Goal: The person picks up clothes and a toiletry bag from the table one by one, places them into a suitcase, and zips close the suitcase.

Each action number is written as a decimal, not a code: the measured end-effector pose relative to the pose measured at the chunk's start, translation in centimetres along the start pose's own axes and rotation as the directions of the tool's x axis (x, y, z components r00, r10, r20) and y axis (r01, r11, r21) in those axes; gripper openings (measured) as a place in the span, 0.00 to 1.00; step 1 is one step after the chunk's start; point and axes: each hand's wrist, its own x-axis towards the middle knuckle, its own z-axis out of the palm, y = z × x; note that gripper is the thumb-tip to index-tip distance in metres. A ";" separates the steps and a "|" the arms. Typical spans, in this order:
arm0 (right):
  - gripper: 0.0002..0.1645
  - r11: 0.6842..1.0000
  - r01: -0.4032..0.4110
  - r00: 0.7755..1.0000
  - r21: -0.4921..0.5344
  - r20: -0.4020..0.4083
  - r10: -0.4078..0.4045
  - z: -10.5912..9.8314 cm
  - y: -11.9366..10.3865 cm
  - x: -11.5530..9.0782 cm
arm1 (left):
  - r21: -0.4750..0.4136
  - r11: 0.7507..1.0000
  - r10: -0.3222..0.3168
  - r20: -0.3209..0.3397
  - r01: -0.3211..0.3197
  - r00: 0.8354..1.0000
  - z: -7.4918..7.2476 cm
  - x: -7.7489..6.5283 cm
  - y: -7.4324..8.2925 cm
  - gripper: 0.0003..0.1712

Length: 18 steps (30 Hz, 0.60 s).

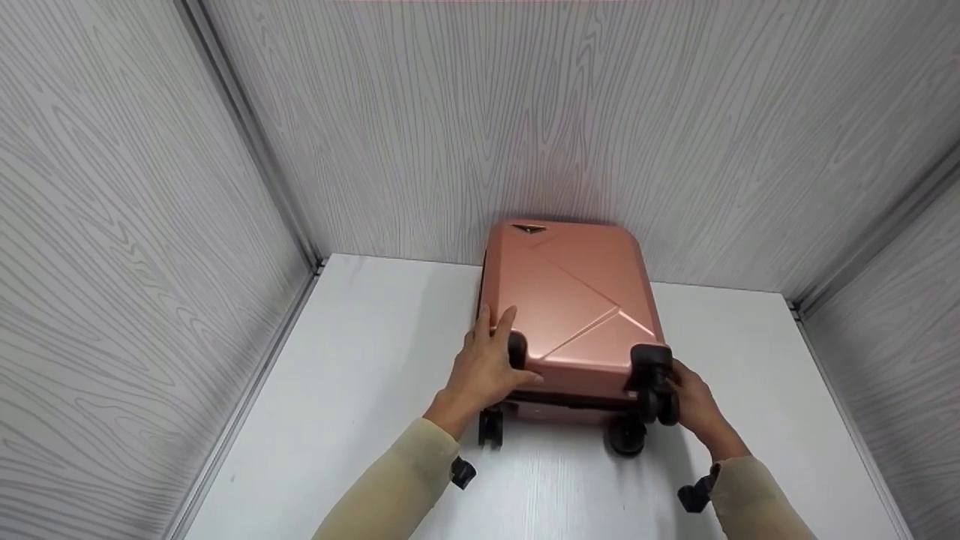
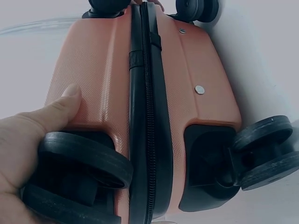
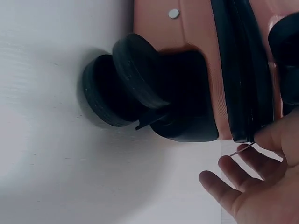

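A rose-pink hard-shell suitcase (image 1: 570, 300) lies on the white surface, its wheeled end toward me. A black zipper (image 2: 148, 112) runs along its middle. At the near left corner, my left hand (image 1: 484, 371) rests with fingers spread on the shell beside a black wheel (image 2: 84, 158). The left thumb (image 2: 67, 105) lies flat on the wheeled end. My right hand (image 1: 697, 405) is at the near right corner, partly behind a wheel (image 1: 656, 386) in the head view. In the right wrist view, its thumb and forefinger pinch a thin zipper pull (image 3: 242, 149) at the zipper's edge.
Grey wood-grain panels stand at the back (image 1: 420, 127), on the left (image 1: 127, 270) and on the right (image 1: 892, 300). White surface (image 1: 360, 330) extends on both sides of the suitcase. The suitcase's far end is close to the back panel.
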 end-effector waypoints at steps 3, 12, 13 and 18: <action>0.24 0.998 -0.064 0.998 -0.017 -0.002 0.064 -0.3 0.2 0.4 | 0.030 1.000 0.008 -0.010 -0.008 1.000 0.0 -0.1 0.0 0.72; 0.14 0.991 -0.132 0.975 -0.011 -0.182 0.128 0.3 1.0 0.3 | 0.030 0.999 0.020 -0.025 -0.019 1.000 0.0 0.5 0.4 0.77; 0.14 0.991 -0.135 0.973 0.007 -0.189 0.134 0.5 1.1 0.3 | 0.026 0.999 0.019 -0.026 -0.019 0.999 0.0 0.5 0.4 0.77; 0.14 0.969 -0.155 0.958 0.195 -0.208 0.195 1.1 1.3 0.3 | 0.006 1.000 0.002 -0.034 -0.002 0.999 -0.3 0.6 -0.2 0.78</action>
